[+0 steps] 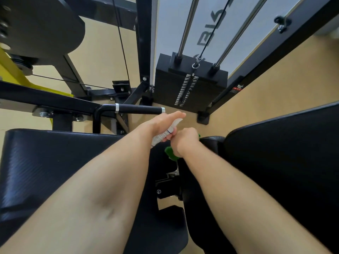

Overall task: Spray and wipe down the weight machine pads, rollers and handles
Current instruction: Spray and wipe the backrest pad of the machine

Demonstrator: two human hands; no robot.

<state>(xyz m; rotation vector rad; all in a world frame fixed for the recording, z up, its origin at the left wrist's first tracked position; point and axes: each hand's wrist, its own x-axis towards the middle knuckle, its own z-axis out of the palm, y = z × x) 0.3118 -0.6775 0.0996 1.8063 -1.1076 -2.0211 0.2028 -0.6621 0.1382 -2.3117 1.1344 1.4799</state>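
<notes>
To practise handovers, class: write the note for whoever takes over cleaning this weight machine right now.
Left hand grips the white spray bottle, near the end of the black handle.
Right hand grips the green cloth beside it, over the gap between the left pad and right pad.
Done: nothing shows as wiped; no wet marks visible.
Left: spray and wipe pads, rollers, handles.

Single head-worn wide-angle view, steeply downward, close above the weight machine (55, 171)
</notes>
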